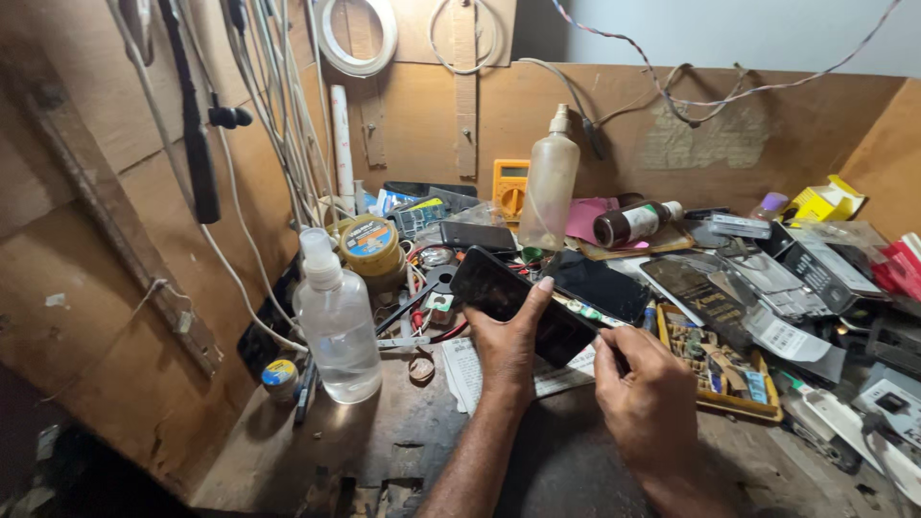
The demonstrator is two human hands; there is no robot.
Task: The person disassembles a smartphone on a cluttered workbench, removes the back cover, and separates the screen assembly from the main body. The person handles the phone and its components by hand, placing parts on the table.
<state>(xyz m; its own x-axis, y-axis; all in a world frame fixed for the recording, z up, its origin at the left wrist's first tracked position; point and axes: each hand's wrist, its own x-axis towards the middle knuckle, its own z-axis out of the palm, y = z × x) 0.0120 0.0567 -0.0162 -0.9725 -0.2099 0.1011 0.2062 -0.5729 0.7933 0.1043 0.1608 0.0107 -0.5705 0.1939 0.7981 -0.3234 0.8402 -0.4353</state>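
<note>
1 glossy black slab phone (513,302), gripped by left hand (506,347); right hand (645,395) fingers pinch thin tool (587,317).

Glossy glass phone (518,302) — rough wooden bench (403,422)

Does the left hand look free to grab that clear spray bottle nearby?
Probably not right away: the left hand is gripping a dark phone. The spray bottle itself stands close, with nothing between.

Both forearms are bare, with no sleeves, watch or rings showing on the left hand (507,345) or right hand (645,403).
</note>
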